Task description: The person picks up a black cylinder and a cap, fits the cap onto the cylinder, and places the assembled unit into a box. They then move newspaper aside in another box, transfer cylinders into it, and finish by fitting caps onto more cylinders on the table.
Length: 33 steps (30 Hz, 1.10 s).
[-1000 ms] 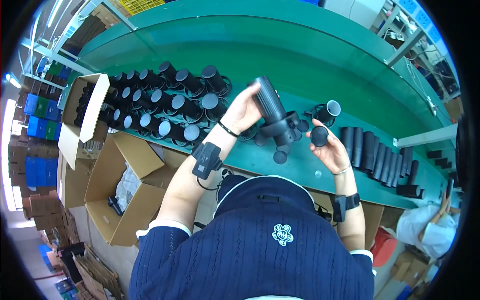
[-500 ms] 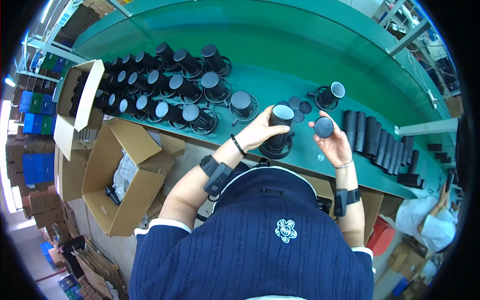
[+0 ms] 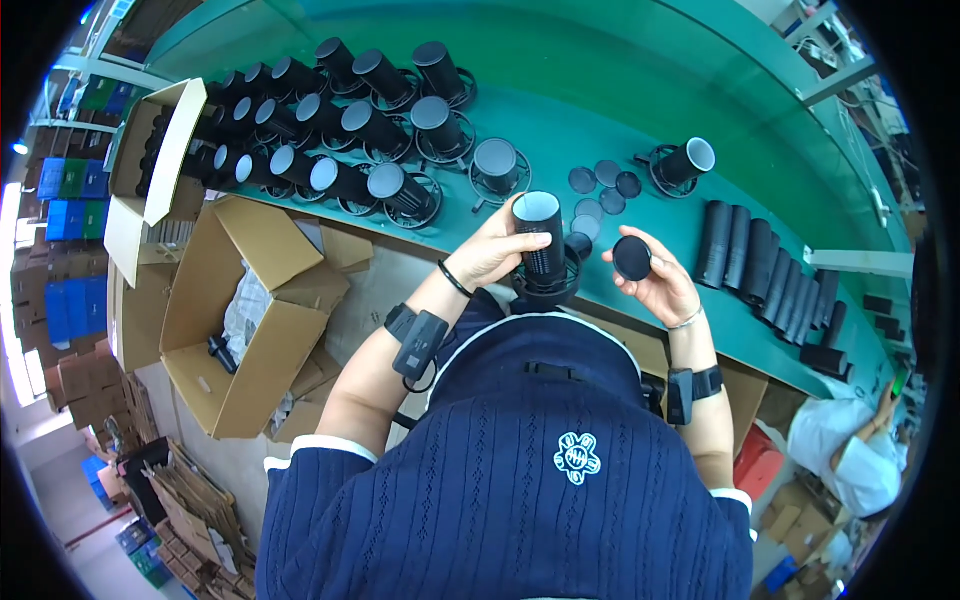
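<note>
My left hand [image 3: 497, 245] is closed round a black cylinder [image 3: 545, 262] with a pale, open top end. The cylinder stands upright on a round black base at the bench's near edge, close to my body. To its right, my right hand [image 3: 668, 290] pinches a round black cap [image 3: 632, 258] between thumb and fingers, apart from the cylinder. Several loose dark discs [image 3: 607, 174] lie on the green bench beyond my hands. Another black cylinder [image 3: 687, 167] with an open, pale end stands on a ringed base behind them.
Rows of black capped cylinders on ringed bases [image 3: 410, 193] fill the left of the green bench [image 3: 560, 130]. Black tubes [image 3: 740, 250] lie side by side at the right. An opened cardboard box [image 3: 265, 330] is below the left edge. Another person [image 3: 850, 455] is at far right.
My left hand and the cylinder have shifted slightly left, uncovering more of the loose discs. The cap in my right hand has also moved a little left and turned.
</note>
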Each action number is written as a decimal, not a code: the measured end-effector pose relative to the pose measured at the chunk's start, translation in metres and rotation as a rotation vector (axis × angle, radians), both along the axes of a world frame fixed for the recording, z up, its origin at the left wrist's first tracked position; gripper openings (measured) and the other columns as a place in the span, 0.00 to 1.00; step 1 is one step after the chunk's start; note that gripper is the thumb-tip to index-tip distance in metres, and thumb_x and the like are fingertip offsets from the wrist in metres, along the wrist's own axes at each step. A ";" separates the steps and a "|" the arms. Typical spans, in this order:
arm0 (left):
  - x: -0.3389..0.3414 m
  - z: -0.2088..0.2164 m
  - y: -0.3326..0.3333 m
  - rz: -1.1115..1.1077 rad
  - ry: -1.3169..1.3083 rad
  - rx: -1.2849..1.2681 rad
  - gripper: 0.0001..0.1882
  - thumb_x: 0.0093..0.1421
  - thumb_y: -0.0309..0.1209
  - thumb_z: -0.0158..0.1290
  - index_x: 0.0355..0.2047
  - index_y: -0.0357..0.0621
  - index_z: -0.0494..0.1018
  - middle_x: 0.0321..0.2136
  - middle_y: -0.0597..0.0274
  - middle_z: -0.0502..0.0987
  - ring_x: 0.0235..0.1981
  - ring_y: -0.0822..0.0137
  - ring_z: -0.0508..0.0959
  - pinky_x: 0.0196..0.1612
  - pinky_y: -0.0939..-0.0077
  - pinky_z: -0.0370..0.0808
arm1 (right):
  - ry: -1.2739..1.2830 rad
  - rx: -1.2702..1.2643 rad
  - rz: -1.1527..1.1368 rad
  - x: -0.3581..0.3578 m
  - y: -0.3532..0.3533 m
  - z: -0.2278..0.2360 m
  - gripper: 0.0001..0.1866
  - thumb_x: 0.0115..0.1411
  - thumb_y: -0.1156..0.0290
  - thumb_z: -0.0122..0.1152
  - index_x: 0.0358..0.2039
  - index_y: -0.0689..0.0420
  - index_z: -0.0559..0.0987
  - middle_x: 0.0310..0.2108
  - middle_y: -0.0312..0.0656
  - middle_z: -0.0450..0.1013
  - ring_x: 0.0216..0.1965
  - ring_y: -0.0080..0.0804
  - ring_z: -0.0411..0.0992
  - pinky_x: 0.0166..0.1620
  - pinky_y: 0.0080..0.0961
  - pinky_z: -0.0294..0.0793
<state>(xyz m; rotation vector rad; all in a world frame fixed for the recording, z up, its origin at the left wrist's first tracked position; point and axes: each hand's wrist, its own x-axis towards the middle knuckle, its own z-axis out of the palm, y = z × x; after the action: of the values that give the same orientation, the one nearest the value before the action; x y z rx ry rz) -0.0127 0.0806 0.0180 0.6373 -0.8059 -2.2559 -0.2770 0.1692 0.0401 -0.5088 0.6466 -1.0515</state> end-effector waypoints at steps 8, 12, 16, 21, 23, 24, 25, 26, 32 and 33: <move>-0.005 0.008 0.004 0.042 -0.112 -0.100 0.29 0.58 0.20 0.54 0.58 0.41 0.56 0.52 0.61 0.66 0.55 0.68 0.66 0.59 0.71 0.63 | 0.069 0.017 0.060 -0.007 0.004 -0.014 0.35 0.59 0.62 0.57 0.63 0.62 0.57 0.50 0.58 0.68 0.39 0.37 0.72 0.37 0.23 0.75; -0.015 0.016 0.006 0.009 -0.283 -0.246 0.39 0.55 0.28 0.61 0.60 0.42 0.49 0.51 0.60 0.65 0.54 0.69 0.64 0.57 0.72 0.63 | 0.066 0.046 0.059 -0.010 0.010 -0.018 0.35 0.59 0.63 0.57 0.63 0.61 0.57 0.51 0.58 0.67 0.38 0.36 0.73 0.38 0.23 0.76; -0.016 0.006 0.003 -0.024 -0.439 -0.455 0.40 0.54 0.31 0.62 0.60 0.42 0.49 0.51 0.59 0.64 0.55 0.69 0.62 0.57 0.72 0.62 | 0.061 0.044 0.068 -0.012 0.010 -0.024 0.34 0.60 0.63 0.56 0.62 0.61 0.58 0.52 0.58 0.67 0.39 0.36 0.73 0.39 0.23 0.76; -0.015 -0.006 0.006 0.009 -0.620 -0.661 0.38 0.51 0.33 0.65 0.58 0.43 0.55 0.52 0.56 0.63 0.57 0.63 0.61 0.59 0.69 0.60 | 0.082 0.015 0.049 -0.005 0.004 -0.018 0.35 0.58 0.62 0.57 0.62 0.60 0.58 0.51 0.56 0.68 0.38 0.35 0.73 0.38 0.23 0.75; -0.017 -0.004 0.011 0.030 -0.791 -0.794 0.37 0.47 0.33 0.66 0.55 0.44 0.61 0.52 0.53 0.63 0.58 0.55 0.60 0.60 0.66 0.59 | 0.217 -0.004 0.041 -0.001 0.000 -0.013 0.35 0.58 0.61 0.57 0.63 0.60 0.58 0.50 0.54 0.68 0.39 0.32 0.73 0.40 0.22 0.74; -0.018 -0.004 0.014 0.032 -0.817 -0.809 0.37 0.46 0.32 0.66 0.55 0.45 0.61 0.51 0.54 0.63 0.57 0.55 0.61 0.59 0.66 0.60 | 0.286 -0.011 0.034 0.004 -0.004 0.000 0.33 0.56 0.65 0.59 0.61 0.60 0.62 0.50 0.48 0.69 0.42 0.30 0.71 0.44 0.21 0.72; -0.018 -0.007 0.016 0.034 -0.843 -0.823 0.37 0.46 0.30 0.66 0.55 0.45 0.61 0.50 0.54 0.63 0.57 0.55 0.61 0.59 0.66 0.60 | 0.287 -0.014 0.033 0.006 -0.008 0.001 0.33 0.56 0.65 0.59 0.61 0.60 0.62 0.50 0.48 0.69 0.42 0.30 0.71 0.44 0.21 0.72; -0.019 -0.013 0.017 0.035 -0.843 -0.825 0.37 0.46 0.30 0.66 0.55 0.45 0.61 0.50 0.54 0.63 0.57 0.55 0.61 0.59 0.66 0.60 | 0.519 -0.149 0.034 0.006 -0.013 0.002 0.32 0.55 0.68 0.61 0.60 0.60 0.65 0.50 0.46 0.69 0.44 0.29 0.70 0.46 0.22 0.71; -0.027 -0.024 0.023 0.073 -0.656 -0.823 0.37 0.43 0.25 0.67 0.54 0.43 0.62 0.47 0.55 0.65 0.51 0.60 0.69 0.54 0.70 0.67 | 1.112 -0.665 0.111 0.033 -0.034 0.031 0.30 0.48 0.69 0.66 0.54 0.57 0.71 0.45 0.46 0.70 0.45 0.39 0.69 0.48 0.29 0.69; -0.026 -0.027 0.023 0.085 -0.664 -0.821 0.37 0.43 0.25 0.67 0.54 0.43 0.62 0.47 0.55 0.65 0.51 0.60 0.69 0.54 0.70 0.67 | 1.230 -0.724 0.206 0.035 -0.036 0.037 0.36 0.45 0.68 0.67 0.57 0.53 0.69 0.44 0.48 0.71 0.45 0.43 0.70 0.47 0.32 0.71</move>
<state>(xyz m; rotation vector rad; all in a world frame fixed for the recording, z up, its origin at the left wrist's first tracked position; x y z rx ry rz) -0.0387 0.1037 -0.0090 0.9686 -1.8336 -1.4034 -0.2416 0.1333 0.0774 -1.8819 1.2297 -0.6581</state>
